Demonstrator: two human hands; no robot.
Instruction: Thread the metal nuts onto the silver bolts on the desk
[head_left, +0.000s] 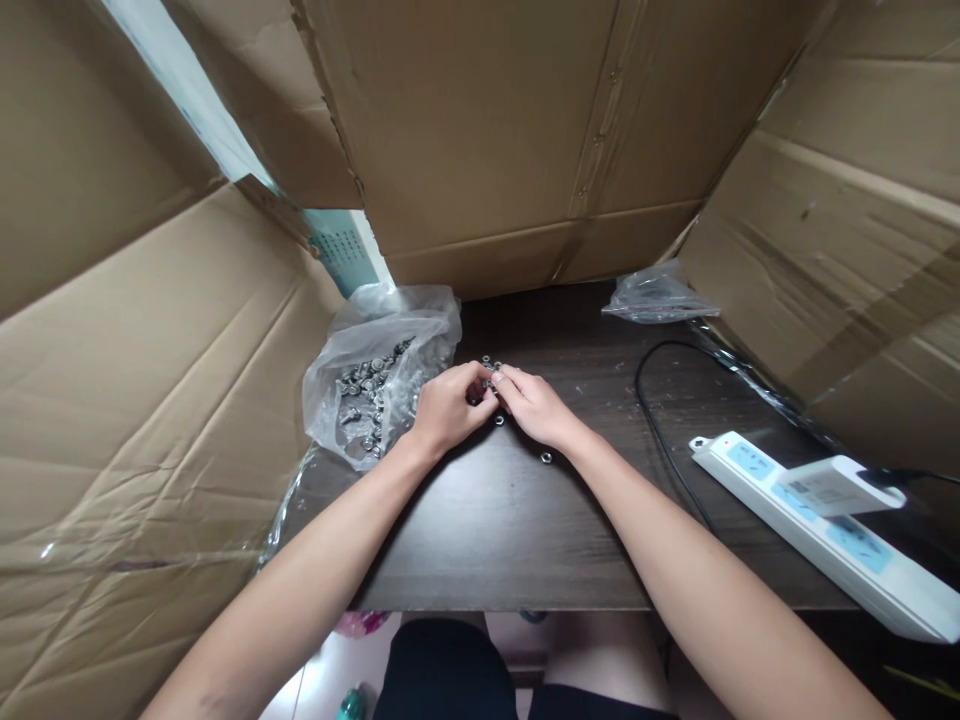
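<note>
My left hand (454,405) and my right hand (534,402) meet over the middle of the dark table, fingertips almost touching. Both are closed in a pinch around something small and metallic that the fingers mostly hide. Small hex nuts lie about them: one nut (547,458) below my right hand, another nut (499,421) just under the fingertips, and a few more behind. Left of my left hand sits an open clear plastic bag (322,400) with many small metal bolts or screws (367,380) inside.
Cardboard walls (487,130) enclose the dark table (495,540). At the back right lies a flat clear plastic bag (660,295). A white power strip (795,520) with a plugged-in white adapter stands at the right, beside a black cable (646,400). The table's front edge is near my legs.
</note>
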